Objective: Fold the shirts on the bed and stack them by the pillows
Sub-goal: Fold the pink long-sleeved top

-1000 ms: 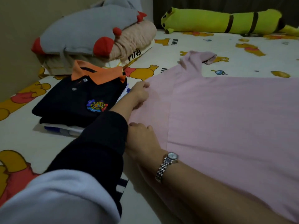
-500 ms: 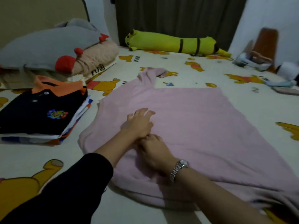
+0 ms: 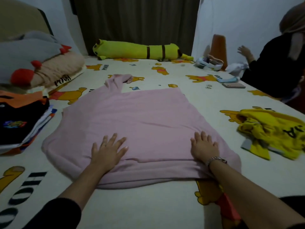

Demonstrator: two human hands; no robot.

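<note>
Flat beneath the spread left hand (image 3: 108, 150) and right hand (image 3: 204, 147) lies the pink shirt (image 3: 132, 116).

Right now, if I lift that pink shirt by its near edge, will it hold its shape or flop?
Probably flop: the pink shirt lies limp, wrinkling around the left hand and right hand pressing it flat. Its sleeve is already bunched, so folds likely shift. It looks thick-knit, perhaps slightly weighty for a shirt.
</note>
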